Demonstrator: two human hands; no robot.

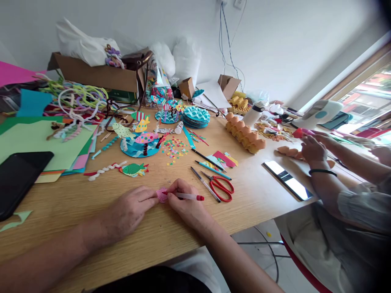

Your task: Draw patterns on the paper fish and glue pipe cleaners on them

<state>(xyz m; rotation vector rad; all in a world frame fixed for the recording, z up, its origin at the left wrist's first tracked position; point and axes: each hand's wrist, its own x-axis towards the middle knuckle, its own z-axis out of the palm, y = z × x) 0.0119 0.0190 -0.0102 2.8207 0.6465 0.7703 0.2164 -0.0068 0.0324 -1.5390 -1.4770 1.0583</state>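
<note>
A small pink patterned piece of paper [161,195] lies on the table before me. Fingers of my left hand [130,209] are pressed together on its left edge, holding it. My right hand [189,209] grips a red-tipped marker with a pale barrel [187,196], its writing end down at the paper. Just beyond are a green paper fish [133,169] and a blue scalloped disc [125,148] bearing several paper fish. Red-handled scissors [221,188] lie right of my right hand, beside a grey pen [204,184] and dark and teal pencils.
At right, a co-worker's hands [313,150] hold a pink-red object over egg-carton pieces [288,152]. A phone [287,179] lies near them, another black phone [23,179] at left on coloured paper [64,142]. Pipe cleaners [82,97], confetti [174,148] and stacked blue discs [195,117] spread behind.
</note>
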